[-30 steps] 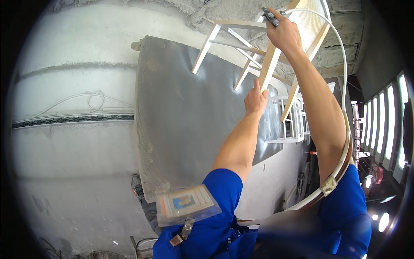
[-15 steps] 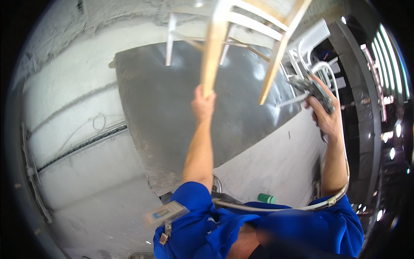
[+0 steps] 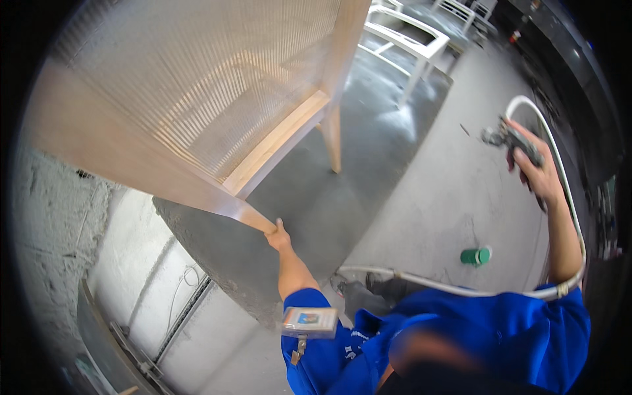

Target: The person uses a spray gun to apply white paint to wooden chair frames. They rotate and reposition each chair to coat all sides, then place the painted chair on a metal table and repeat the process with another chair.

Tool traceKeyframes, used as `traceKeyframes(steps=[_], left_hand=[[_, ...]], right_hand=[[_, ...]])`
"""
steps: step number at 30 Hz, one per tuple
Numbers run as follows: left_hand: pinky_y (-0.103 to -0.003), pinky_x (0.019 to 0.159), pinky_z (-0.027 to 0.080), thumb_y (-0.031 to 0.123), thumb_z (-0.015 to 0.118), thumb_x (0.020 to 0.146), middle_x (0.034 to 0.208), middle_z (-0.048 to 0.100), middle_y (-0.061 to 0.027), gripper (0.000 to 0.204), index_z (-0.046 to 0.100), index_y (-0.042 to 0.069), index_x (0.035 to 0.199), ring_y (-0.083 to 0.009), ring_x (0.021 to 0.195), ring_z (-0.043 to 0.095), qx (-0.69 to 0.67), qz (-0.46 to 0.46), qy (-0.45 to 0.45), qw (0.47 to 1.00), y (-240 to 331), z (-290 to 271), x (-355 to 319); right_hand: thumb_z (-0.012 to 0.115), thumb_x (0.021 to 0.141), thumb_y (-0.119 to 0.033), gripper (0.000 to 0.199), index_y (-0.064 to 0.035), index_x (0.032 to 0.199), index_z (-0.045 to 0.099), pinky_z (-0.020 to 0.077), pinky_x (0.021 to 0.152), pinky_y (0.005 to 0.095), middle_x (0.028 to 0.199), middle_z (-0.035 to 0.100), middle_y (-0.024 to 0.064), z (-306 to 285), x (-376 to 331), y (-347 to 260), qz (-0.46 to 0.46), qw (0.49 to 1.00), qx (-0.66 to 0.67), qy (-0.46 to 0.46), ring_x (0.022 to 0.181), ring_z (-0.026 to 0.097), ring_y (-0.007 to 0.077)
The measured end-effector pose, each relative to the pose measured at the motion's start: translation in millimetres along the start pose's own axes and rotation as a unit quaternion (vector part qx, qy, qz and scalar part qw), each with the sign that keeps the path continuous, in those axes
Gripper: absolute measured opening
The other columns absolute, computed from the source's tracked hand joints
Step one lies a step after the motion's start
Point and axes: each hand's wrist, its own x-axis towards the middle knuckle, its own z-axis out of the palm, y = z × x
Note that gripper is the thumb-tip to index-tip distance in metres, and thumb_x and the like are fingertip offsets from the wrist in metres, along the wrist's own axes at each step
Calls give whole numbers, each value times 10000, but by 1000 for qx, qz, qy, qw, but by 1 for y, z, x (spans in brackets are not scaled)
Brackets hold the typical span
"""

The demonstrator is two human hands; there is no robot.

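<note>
My left hand (image 3: 279,237) is closed round the lower end of one leg of a wooden chair (image 3: 276,143). Tilted and lifted at the upper left, the chair shows a pale wood frame and a finely slatted or ribbed panel; its top runs out of view. Out to the right, my right hand (image 3: 541,172) grips a dark metal spray gun (image 3: 524,144), its nozzle end pointing left, apart from the chair. From the gun a white hose (image 3: 571,204) loops down along my right forearm and across my waist.
Below the chair lies a grey sheet-like surface (image 3: 368,151) with whitish patches. White chair frames (image 3: 411,43) stand at the far right of it. A green cylindrical container (image 3: 475,256) is on the floor near me. Rough pale walling (image 3: 56,224) borders the left.
The chair has turned and swung leftward and closer, so its slatted panel now faces me. My left hand keeps its leg. My right hand has shifted right with the spray gun; my view has turned.
</note>
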Motion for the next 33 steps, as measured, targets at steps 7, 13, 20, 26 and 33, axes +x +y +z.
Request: traceKeyframes(steps=[7, 13, 20, 26, 33], left_hand=[[-378, 1119, 434, 402, 580, 1041, 1454, 609, -164, 567, 545, 23, 1462, -265, 1328, 585, 80, 141, -575, 802, 70, 60, -198], [-395, 1167, 378, 373, 771, 908, 1499, 525, -225, 783, 447, 13, 1523, -326, 1388, 505, 115, -20, -526, 843, 67, 85, -314], [-417, 1174, 379, 210, 857, 810, 1562, 431, -246, 910, 370, 30, 1558, -357, 1462, 425, 38, 339, -223, 913, 257, 252, -281], [-400, 1072, 468, 102, 720, 933, 1242, 699, -110, 258, 650, 38, 1173, -238, 1235, 628, 97, 16, -443, 891, 274, 303, -311], [-407, 845, 579, 69, 750, 899, 1026, 741, -178, 222, 666, 27, 1100, -353, 950, 735, 42, 163, -342, 925, 319, 239, -420]], right_hand=[[646, 992, -288, 471, -257, 1460, 609, 513, 676, 297, 956, 685, 19, 18, 111, 2, -52, 999, -5, -16, 694, 576, 93], [677, 959, -316, 471, -261, 1424, 626, 539, 943, 441, 1218, 730, 180, 67, 338, 59, -252, 967, -33, -15, 1082, 695, 374], [641, 955, -288, 463, -240, 1415, 632, 550, 947, 468, 1160, 746, 156, 178, 508, 47, -351, 929, 12, -119, 1064, 691, 373], [656, 948, -315, 478, -217, 1414, 633, 548, 960, 455, 1164, 744, 167, 193, 560, 68, -374, 906, 95, -176, 1074, 694, 360], [698, 934, -350, 471, -244, 1391, 658, 542, 931, 447, 1127, 744, 146, 109, 519, 178, -411, 858, 131, -280, 1042, 698, 355]])
